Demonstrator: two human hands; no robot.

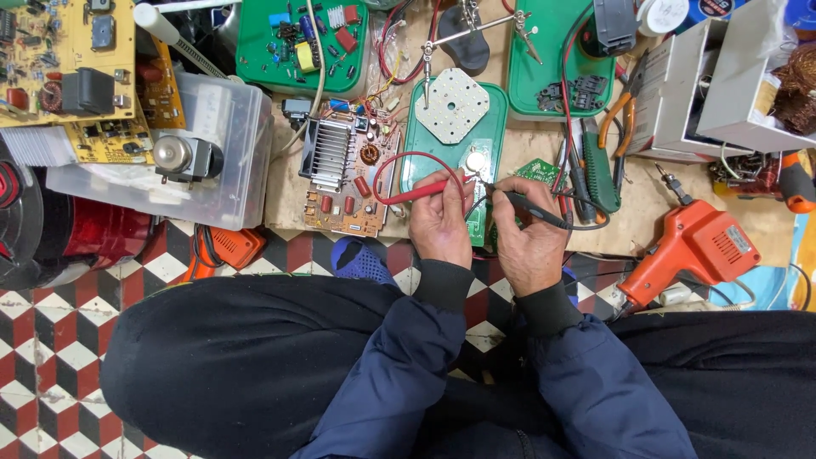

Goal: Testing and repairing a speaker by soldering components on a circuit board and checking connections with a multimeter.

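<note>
My left hand (439, 223) grips a red test probe (422, 192) whose red lead loops up to the left. My right hand (529, 231) grips a black test probe (534, 210) with a black lead running off to the right. Both probe tips meet near a small round white disc (476, 160) on a green tray (410, 153), just above my hands. A white octagonal plate (451, 105) with holes lies on the same tray further up. A brown circuit board (348, 174) with a finned heat sink lies left of the tray.
An orange soldering gun (690, 251) lies at the right. Green-handled pliers (598, 170) sit beside my right hand. A clear plastic box (204, 161) carries yellow circuit boards at the left. More green trays with parts and a helping-hand clamp stand at the back. Checkered floor lies below.
</note>
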